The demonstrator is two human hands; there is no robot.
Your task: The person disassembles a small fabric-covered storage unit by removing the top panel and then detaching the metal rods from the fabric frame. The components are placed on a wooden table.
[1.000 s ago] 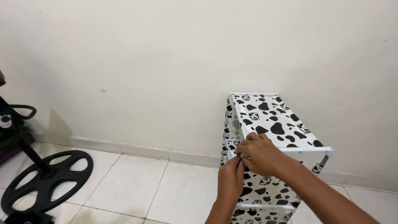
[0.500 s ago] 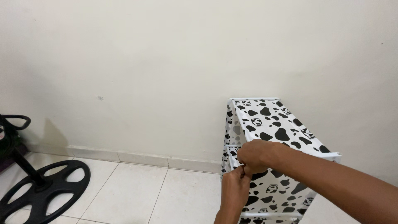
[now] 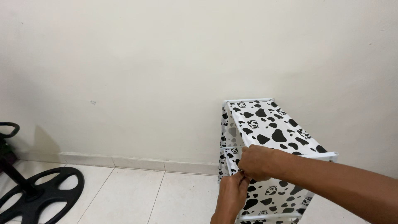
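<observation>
A small fabric rack [image 3: 273, 128] with a black-and-white cow print and a white tube frame stands against the cream wall at the right. My right hand [image 3: 256, 161] reaches in from the right and pinches something small at the rack's front left edge. My left hand [image 3: 233, 191] comes up from below and meets it at the same spot, fingertips closed on the edge. What the fingers pinch is too small to make out.
A black round wheel-shaped base [image 3: 39, 195] with a black post stands on the white tiled floor [image 3: 137, 199] at the far left. A white skirting strip [image 3: 137, 163] runs along the foot of the wall.
The view has drifted right and up, so the black base sits further left. Both hands stay pinched together at the rack's front left edge, slightly lower in view.
</observation>
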